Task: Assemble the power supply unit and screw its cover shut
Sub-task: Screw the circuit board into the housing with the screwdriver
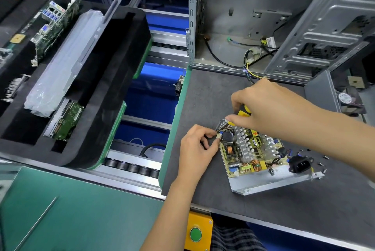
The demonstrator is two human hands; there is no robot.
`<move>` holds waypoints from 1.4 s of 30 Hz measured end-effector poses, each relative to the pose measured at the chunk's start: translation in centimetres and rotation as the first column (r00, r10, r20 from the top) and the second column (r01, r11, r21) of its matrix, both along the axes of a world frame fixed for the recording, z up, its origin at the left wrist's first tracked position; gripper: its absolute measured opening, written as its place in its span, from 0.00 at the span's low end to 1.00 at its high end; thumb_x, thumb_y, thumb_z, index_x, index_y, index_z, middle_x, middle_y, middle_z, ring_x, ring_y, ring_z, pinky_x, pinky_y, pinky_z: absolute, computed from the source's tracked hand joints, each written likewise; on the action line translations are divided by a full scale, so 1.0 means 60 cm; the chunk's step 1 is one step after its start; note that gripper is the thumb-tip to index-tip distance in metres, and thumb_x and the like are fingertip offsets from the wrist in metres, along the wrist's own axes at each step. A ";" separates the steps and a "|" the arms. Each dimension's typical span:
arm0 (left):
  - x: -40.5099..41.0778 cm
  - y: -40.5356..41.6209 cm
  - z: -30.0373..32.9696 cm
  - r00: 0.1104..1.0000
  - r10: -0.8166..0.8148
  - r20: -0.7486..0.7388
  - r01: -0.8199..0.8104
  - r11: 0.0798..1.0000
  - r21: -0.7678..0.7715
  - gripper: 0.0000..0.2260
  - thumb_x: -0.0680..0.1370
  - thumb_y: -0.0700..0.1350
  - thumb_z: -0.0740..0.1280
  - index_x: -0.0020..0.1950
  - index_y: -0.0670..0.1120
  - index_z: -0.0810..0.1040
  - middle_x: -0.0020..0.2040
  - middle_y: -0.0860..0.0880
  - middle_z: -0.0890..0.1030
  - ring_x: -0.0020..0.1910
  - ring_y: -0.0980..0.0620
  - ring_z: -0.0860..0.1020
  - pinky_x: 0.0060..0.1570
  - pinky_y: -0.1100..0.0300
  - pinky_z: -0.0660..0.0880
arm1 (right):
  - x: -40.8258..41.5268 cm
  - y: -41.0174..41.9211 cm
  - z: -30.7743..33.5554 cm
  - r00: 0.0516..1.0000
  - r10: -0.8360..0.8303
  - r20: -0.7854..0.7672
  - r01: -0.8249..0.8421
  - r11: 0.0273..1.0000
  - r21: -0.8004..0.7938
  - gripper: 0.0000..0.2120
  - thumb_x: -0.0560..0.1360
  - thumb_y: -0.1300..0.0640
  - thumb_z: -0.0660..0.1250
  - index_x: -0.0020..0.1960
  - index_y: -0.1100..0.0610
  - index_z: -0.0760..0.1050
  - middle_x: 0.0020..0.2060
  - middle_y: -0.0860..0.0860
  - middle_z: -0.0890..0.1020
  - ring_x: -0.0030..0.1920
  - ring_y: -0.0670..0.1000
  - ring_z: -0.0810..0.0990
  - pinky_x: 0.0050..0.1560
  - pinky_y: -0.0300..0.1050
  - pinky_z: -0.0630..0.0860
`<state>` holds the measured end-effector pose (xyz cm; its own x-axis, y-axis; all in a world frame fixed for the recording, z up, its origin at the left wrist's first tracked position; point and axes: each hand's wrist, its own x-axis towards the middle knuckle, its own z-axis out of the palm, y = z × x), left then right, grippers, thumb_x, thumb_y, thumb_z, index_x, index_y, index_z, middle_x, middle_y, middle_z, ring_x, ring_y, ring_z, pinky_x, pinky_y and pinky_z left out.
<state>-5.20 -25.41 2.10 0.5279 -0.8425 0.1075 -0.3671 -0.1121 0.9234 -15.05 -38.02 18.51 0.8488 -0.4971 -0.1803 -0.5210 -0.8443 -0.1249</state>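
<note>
The open power supply (263,184) lies on the grey mat, a metal base tray with its circuit board (247,149) showing and no cover on. A black mains socket (300,165) sits at its right end. My right hand (269,106) grips a yellow-and-black screwdriver (243,111), tip down at the board's far left corner. My left hand (197,147) pinches at that same corner with thumb and forefinger. Several small screws (322,162) lie loose to the right of the socket.
An open computer case (284,27) with loose cables stands behind the mat. A black foam tray (113,92) at left holds a motherboard (54,25), a bagged part and a hard drive (67,123). A yellow box with a green button (195,234) is at the front edge.
</note>
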 end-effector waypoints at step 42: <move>0.006 0.000 0.001 1.000 -0.014 0.023 0.013 1.000 0.021 0.04 0.73 0.40 0.75 0.45 0.45 0.82 0.43 0.52 0.78 0.32 0.56 0.75 0.35 0.70 0.71 | 0.012 0.003 0.006 0.998 0.041 -0.054 -0.043 0.999 -0.032 0.15 0.74 0.43 0.65 0.44 0.55 0.76 0.29 0.48 0.67 0.39 0.57 0.77 0.34 0.45 0.69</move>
<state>-4.84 -25.40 2.14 0.5140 -0.8517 0.1020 -0.3895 -0.1258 0.9124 -14.30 -37.85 18.90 0.8586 -0.4677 -0.2098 -0.4903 -0.8687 -0.0700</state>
